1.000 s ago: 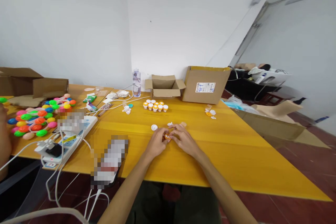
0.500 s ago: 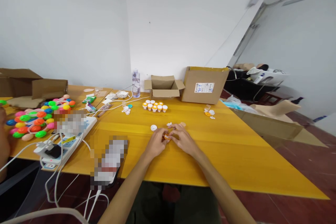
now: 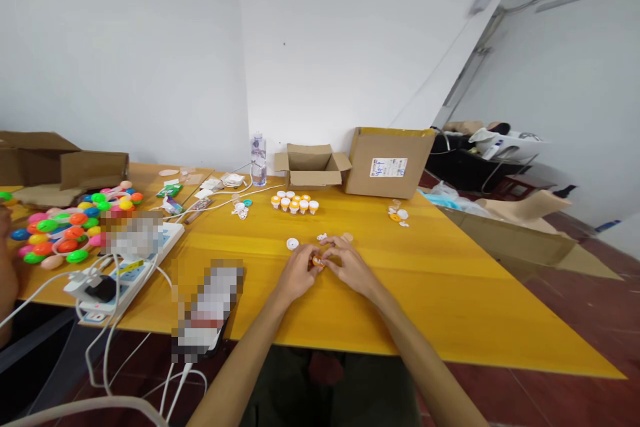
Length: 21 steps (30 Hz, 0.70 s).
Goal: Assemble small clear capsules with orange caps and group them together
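Observation:
My left hand (image 3: pixel 296 272) and my right hand (image 3: pixel 350 265) meet over the yellow table (image 3: pixel 440 293), both pinching a small orange part (image 3: pixel 317 260) between their fingertips. Just beyond the fingers lie a white round cap (image 3: pixel 293 243), a small white piece (image 3: pixel 323 237) and a pale piece (image 3: pixel 348 237). Farther back stands a cluster of orange-and-white small pots (image 3: pixel 295 203).
An open cardboard box (image 3: pixel 311 167), a bigger labelled box (image 3: pixel 390 161) and a water bottle (image 3: pixel 258 159) stand at the back. A power strip with cables (image 3: pixel 125 260) and colourful plastic toys (image 3: pixel 70 227) lie at left. More small parts (image 3: pixel 400 215) rest at right.
Both hands stay together on the orange part, almost still. The camera has shifted slightly.

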Each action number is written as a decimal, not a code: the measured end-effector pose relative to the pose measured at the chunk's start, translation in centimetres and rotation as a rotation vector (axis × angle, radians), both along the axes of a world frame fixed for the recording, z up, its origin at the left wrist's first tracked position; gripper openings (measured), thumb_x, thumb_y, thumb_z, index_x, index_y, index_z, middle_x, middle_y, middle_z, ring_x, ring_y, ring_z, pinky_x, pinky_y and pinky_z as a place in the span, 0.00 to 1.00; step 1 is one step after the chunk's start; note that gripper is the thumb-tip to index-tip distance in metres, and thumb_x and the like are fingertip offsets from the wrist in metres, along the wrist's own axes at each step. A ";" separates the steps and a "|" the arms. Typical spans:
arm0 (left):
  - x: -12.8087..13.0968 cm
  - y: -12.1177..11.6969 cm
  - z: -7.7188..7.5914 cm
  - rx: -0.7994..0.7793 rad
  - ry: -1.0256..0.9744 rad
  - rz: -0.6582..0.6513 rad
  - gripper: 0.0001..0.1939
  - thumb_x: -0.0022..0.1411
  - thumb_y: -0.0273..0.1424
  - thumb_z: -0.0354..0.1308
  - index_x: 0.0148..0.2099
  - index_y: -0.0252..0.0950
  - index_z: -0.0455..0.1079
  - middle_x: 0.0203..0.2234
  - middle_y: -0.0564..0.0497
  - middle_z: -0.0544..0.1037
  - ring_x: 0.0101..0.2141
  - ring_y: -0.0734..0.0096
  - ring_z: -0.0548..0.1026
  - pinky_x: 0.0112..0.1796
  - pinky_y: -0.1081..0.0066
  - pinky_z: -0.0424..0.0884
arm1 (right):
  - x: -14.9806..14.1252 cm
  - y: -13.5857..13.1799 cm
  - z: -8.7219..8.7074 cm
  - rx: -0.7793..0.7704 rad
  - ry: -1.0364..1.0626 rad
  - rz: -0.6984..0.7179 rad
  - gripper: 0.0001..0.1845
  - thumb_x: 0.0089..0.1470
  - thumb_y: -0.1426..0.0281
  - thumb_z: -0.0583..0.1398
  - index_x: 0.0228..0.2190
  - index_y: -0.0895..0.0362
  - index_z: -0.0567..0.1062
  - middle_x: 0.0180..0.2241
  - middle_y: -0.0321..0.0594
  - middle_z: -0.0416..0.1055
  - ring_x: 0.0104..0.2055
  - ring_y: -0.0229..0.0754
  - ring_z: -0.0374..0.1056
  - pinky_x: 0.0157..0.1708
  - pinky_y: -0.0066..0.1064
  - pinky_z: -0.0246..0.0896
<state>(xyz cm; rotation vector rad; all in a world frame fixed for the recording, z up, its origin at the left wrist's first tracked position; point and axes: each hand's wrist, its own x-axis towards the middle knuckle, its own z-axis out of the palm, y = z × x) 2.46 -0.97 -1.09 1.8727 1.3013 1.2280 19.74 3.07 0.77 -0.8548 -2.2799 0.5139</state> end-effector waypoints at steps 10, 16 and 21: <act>0.0 0.1 -0.1 -0.001 0.008 -0.002 0.10 0.54 0.22 0.59 0.39 0.39 0.70 0.34 0.52 0.75 0.38 0.66 0.71 0.42 0.67 0.69 | 0.0 0.1 -0.2 0.056 -0.019 0.007 0.08 0.56 0.74 0.59 0.28 0.53 0.77 0.46 0.45 0.72 0.51 0.48 0.69 0.50 0.47 0.64; 0.0 0.1 0.0 0.013 0.011 0.003 0.10 0.54 0.22 0.58 0.39 0.39 0.70 0.33 0.52 0.74 0.37 0.66 0.71 0.41 0.67 0.68 | 0.0 0.2 -0.3 0.073 -0.024 0.015 0.08 0.56 0.74 0.59 0.29 0.53 0.77 0.47 0.45 0.72 0.51 0.49 0.69 0.51 0.48 0.64; 0.1 0.1 -0.1 0.014 0.007 -0.003 0.09 0.54 0.23 0.58 0.39 0.39 0.70 0.33 0.52 0.75 0.37 0.66 0.71 0.41 0.67 0.69 | 0.1 0.2 -0.5 0.098 -0.026 0.014 0.09 0.56 0.76 0.58 0.29 0.52 0.77 0.47 0.44 0.73 0.51 0.48 0.69 0.51 0.48 0.64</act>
